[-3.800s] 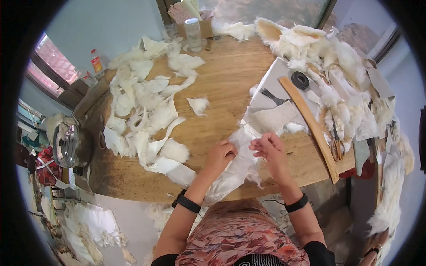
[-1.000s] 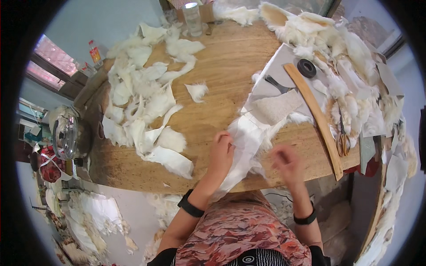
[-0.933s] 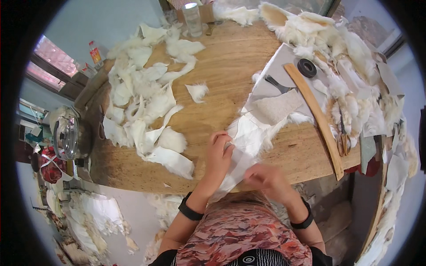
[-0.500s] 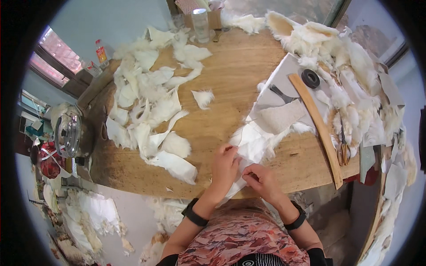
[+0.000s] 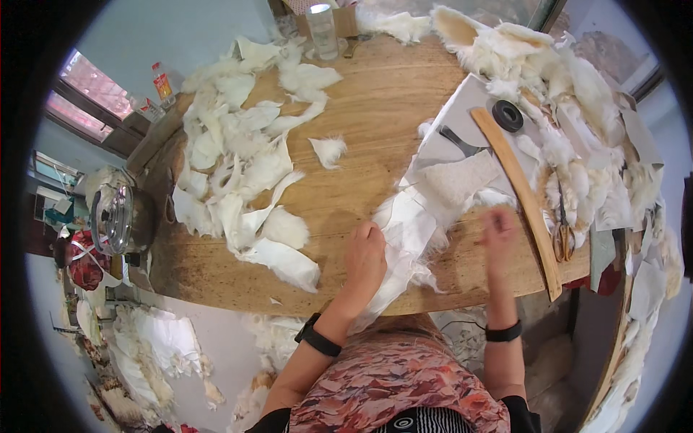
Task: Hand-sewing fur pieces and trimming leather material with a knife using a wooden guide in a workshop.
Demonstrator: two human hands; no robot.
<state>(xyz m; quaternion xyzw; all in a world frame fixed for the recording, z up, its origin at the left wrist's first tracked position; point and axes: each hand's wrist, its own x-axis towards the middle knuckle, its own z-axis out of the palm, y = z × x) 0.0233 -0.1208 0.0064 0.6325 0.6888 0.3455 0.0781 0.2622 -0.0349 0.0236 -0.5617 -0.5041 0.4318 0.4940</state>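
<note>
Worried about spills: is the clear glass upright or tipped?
Upright: the clear glass stands base-down at the wooden table's far end, top up.

The pelt is gripped at its left edge by the left hand; the right hand, blurred, is held apart from it, near the wooden strip; the board is partly covered by the strip; scraps are spread across the table's left side.
</note>
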